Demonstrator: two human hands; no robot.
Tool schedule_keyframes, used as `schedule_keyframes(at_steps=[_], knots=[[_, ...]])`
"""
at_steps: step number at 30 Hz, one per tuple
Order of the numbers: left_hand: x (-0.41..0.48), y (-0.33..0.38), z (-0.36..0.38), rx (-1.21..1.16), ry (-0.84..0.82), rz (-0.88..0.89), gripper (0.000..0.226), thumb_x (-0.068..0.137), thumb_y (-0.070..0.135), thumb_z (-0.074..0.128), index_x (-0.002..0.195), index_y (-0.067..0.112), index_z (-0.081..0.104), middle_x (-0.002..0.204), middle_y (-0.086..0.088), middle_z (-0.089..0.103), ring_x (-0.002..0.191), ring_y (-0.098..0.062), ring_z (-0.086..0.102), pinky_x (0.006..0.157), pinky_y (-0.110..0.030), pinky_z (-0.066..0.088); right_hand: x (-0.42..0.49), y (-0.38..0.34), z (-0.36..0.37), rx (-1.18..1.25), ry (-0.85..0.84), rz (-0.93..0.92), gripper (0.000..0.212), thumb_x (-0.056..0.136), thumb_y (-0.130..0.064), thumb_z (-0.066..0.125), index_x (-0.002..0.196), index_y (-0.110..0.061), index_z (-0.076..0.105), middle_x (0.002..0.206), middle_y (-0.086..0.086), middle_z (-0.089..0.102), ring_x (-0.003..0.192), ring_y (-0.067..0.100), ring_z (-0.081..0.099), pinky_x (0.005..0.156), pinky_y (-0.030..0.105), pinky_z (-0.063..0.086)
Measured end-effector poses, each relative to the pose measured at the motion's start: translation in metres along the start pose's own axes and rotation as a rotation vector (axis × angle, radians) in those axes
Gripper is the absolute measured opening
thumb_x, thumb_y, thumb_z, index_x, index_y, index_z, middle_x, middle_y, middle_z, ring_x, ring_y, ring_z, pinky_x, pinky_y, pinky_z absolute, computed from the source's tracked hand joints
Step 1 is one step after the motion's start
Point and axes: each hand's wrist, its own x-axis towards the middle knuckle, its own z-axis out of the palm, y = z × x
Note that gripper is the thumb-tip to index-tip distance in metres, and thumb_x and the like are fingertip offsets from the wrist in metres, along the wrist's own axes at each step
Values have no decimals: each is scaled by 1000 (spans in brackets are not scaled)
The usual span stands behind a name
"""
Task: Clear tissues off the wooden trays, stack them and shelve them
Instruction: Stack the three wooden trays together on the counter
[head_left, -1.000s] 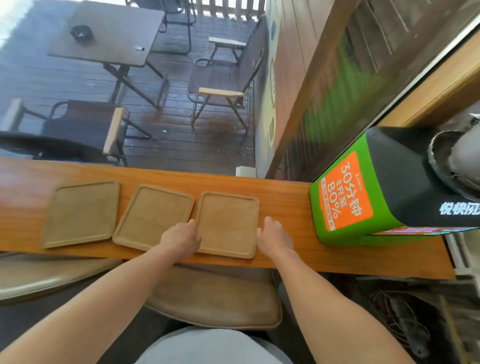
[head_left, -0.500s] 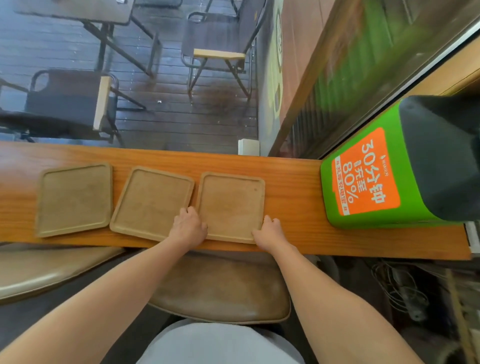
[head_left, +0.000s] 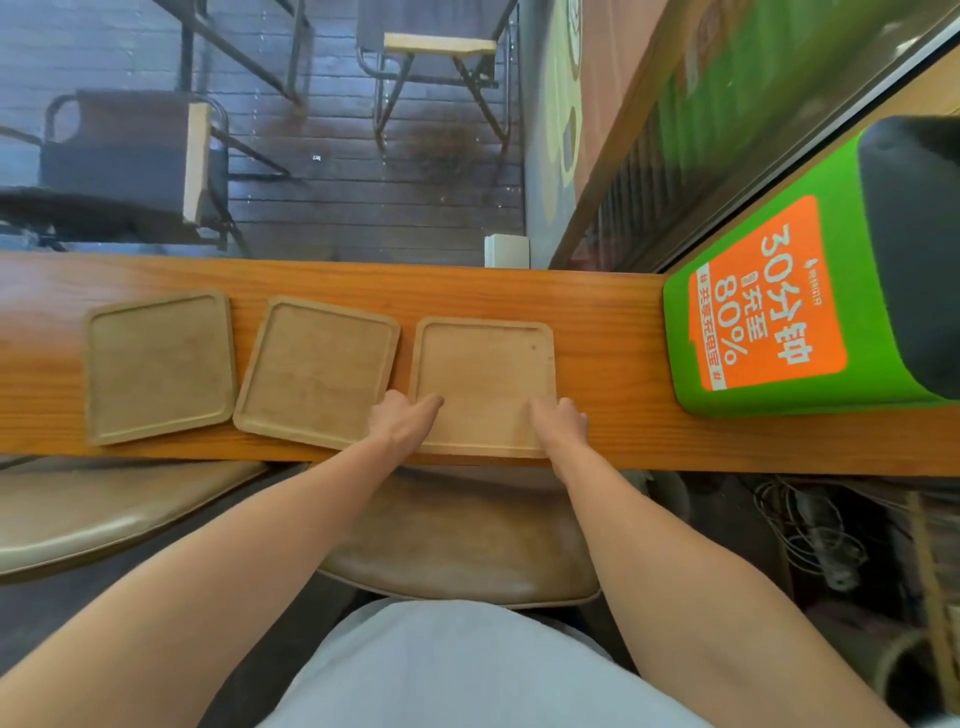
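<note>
Three bare wooden trays lie in a row on a narrow wooden counter (head_left: 602, 317). No tissue shows on any of them. The left tray (head_left: 158, 364) and the middle tray (head_left: 311, 369) lie untouched. My left hand (head_left: 402, 421) grips the near left corner of the right tray (head_left: 485, 374), thumb on its top surface. My right hand (head_left: 558, 421) grips the tray's near right corner the same way. The tray's near edge sits at the counter's front edge.
A green box with an orange label (head_left: 789, 317) stands on the counter at the right. Brown stool seats (head_left: 467, 540) sit under the counter. Beyond the window are chairs (head_left: 135, 156) on dark decking. Cables (head_left: 810, 530) lie on the floor at the right.
Both hands have shifted from the right tray's side edges to its near corners, thumbs now on top. The camera has tilted further down.
</note>
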Motion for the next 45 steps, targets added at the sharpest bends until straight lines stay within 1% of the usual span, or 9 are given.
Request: schedule_keyframes(at_steps=[6,10,16,19,23,28,38,42,45], knots=[[-9,4,-7,-28,17,128,64,100,54,35,131,1,52,123,-14,59,91,-22,52,76,-34,39,-17,6,3,74,66,-63,59,105,-42,26,138,4,44,137,20,53,121,36,51,97,39,40],[-16,0,-25,3,69,189,46,99,54,38,101,11,54,100,-8,61,73,-14,52,71,-33,42,-32,5,17,82,90,-95,58,106,-41,24,133,5,47,133,21,56,119,36,52,95,38,40],[-14,-23,-50,-6,89,229,57,100,54,36,123,5,55,104,-5,57,87,-19,52,79,-31,39,-44,-10,39,58,85,-148,57,106,-41,23,136,2,44,136,19,53,120,34,51,86,32,34],[-5,-39,-72,-21,48,262,63,100,56,28,126,5,53,99,-2,57,74,-12,55,62,-29,45,-54,-25,57,53,85,-151,57,105,-44,23,137,-1,43,136,17,53,114,31,52,87,34,35],[14,-52,-123,25,-22,283,67,99,60,21,126,7,52,92,-2,59,74,-21,61,50,-29,45,-68,-52,94,70,126,-129,58,105,-46,23,139,-3,42,139,17,51,124,35,49,91,38,38],[51,-80,-187,51,-68,290,67,99,59,19,117,5,54,87,-7,60,64,-23,58,50,-29,44,-92,-91,157,73,111,-80,59,105,-45,22,145,-3,35,146,16,45,130,35,45,100,42,37],[91,-100,-228,114,-146,318,65,103,51,21,131,2,54,124,-17,62,109,-31,59,97,-45,49,-107,-114,206,128,154,28,57,106,-40,27,150,-3,29,152,15,39,134,34,42,98,38,37],[101,-102,-231,230,-169,331,62,103,50,25,131,4,55,123,-15,62,108,-30,60,97,-45,49,-104,-109,206,33,125,38,48,107,-34,30,142,-2,40,140,16,49,125,33,49,95,36,40],[107,-105,-237,353,-209,290,56,102,50,29,126,5,54,115,-14,62,96,-30,65,78,-43,59,-105,-99,209,-55,113,1,34,105,-25,36,124,-2,53,124,17,58,111,32,55,93,40,48]])
